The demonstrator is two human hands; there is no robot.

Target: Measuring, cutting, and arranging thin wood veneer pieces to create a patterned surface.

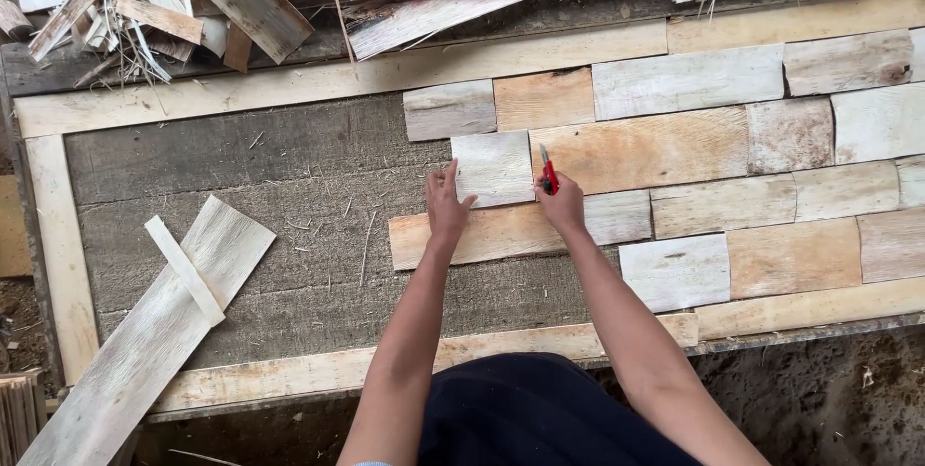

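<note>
A pale square veneer piece (pixel 493 167) lies on the grey board inside a wooden frame (pixel 289 88). My left hand (pixel 446 204) presses flat at that piece's lower left corner, fingers spread. At its right edge my right hand (pixel 562 204) grips a red utility knife (pixel 547 173), blade pointing away from me along the edge. The piece overlaps a long tan strip (pixel 501 233) below it. To the right, several pale and tan veneer pieces (pixel 689 80) are laid edge to edge like tiles.
Long pale veneer sheets (pixel 154 331) with a thin strip across them lie on the frame's left part, overhanging the near rail. Scrap strips and offcuts (pixel 193 3) pile up along the far side. Bare grey board (pixel 251 167) shows on the left. Dirt floor lies below.
</note>
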